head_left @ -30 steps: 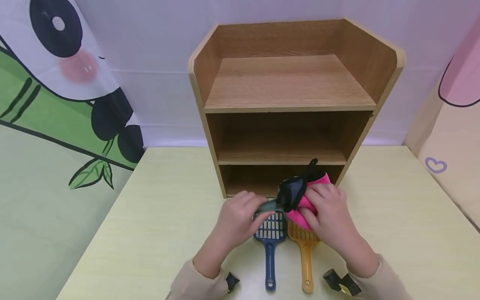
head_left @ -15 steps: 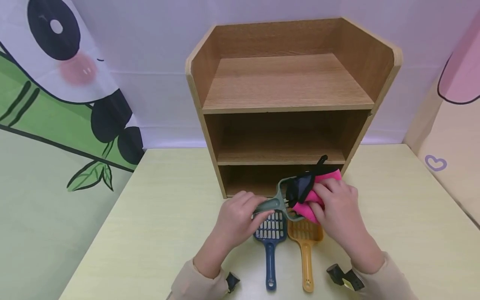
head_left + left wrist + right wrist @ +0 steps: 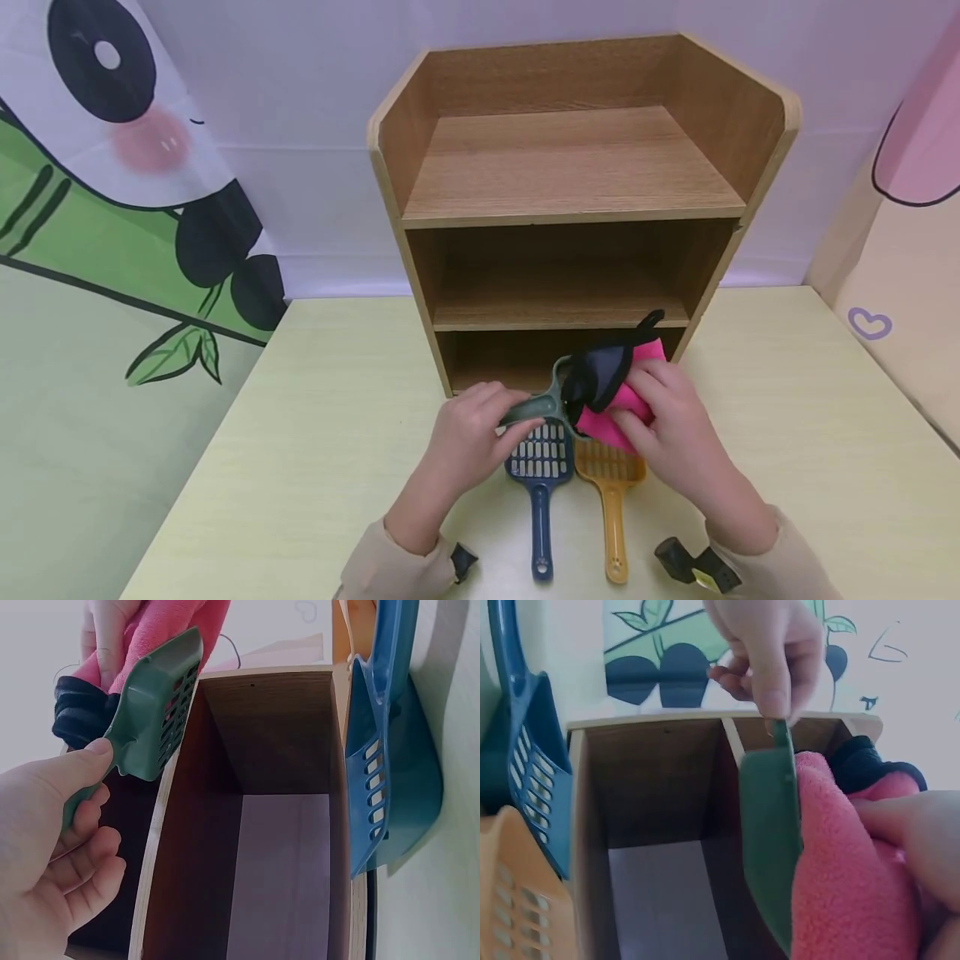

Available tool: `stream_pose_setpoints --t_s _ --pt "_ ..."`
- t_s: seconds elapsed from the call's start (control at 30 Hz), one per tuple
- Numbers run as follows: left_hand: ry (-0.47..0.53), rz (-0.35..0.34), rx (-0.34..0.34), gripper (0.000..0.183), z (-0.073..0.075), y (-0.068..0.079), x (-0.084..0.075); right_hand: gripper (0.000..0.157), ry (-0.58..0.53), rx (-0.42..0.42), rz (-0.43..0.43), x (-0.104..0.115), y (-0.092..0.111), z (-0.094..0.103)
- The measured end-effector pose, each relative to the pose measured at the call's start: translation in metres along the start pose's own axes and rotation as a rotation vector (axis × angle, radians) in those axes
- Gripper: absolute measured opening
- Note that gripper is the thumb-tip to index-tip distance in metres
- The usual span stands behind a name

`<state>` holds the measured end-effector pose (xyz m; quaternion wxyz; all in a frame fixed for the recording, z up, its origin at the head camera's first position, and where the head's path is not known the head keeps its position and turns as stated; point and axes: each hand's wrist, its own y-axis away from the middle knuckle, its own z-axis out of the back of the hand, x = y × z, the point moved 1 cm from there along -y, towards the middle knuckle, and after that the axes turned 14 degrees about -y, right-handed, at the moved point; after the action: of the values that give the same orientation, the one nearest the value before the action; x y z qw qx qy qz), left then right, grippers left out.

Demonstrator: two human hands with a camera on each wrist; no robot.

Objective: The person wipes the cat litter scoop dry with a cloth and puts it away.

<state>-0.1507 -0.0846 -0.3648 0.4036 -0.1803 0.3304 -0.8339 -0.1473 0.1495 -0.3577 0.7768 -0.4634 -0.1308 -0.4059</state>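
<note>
My left hand [image 3: 472, 437] pinches the handle of a grey-green litter scoop [image 3: 536, 408] between thumb and fingers, over the table in front of the shelf. My right hand [image 3: 675, 429] grips a bunched pink fleecy cloth [image 3: 611, 421] with black trim and a dark grey patch. In the head view this cloth covers much of the scoop's head. The right wrist view shows the pink fleece [image 3: 840, 877] lying along one face of the green scoop [image 3: 769, 832]. From the left wrist, the slots of the scoop's head [image 3: 161, 705] show, with the cloth behind it.
A blue litter scoop [image 3: 541, 508] and an orange one [image 3: 613, 525] lie side by side on the pale table [image 3: 300, 467], handles toward me. Close behind the hands stands a wooden shelf unit [image 3: 577, 167] with three levels. Printed fabric [image 3: 322, 167] hangs behind it.
The cloth first shifted right and uncovered part of the green scoop's head, then came slightly back left over it. My left hand has barely moved.
</note>
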Motion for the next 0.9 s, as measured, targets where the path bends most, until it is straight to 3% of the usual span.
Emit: stream_pose_setpoints --t_s 0.23,0.67,0.9 --pt "-0.014 -0.028 -0.011 0.025 -0.001 0.000 -0.002 0.031 0.096 0.087 0.004 0.001 0.000 -0.010" --pt "-0.017 -0.035 -0.019 0.026 -0.002 0.001 -0.002 0.028 0.182 0.067 -0.016 -0.011 -0.003 -0.004" --pt "-0.014 -0.024 -0.020 0.026 -0.003 0.002 -0.002 0.041 0.174 0.077 -0.079 -0.014 -0.003 -0.002"
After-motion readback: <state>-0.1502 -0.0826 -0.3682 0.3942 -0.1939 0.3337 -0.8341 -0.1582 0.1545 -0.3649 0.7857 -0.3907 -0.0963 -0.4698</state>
